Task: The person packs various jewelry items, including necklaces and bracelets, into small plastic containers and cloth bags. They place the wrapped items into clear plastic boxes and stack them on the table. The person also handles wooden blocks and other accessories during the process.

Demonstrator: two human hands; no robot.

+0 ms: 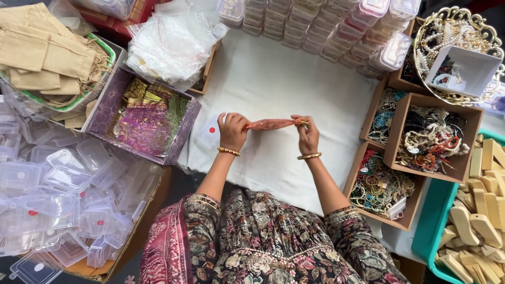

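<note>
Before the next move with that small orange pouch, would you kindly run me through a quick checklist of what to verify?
1. Left hand grips one end of the orange pouch: ok.
2. Right hand pinches the other end: ok.
3. Pouch held clear above the white cloth, stretched between the hands: ok.
4. Pouch mouth open or drawn closed: cannot tell.
5. Anything inside the pouch: cannot tell.
6. Small clear box with red dot lies beside the left hand, in reach: ok.
</note>
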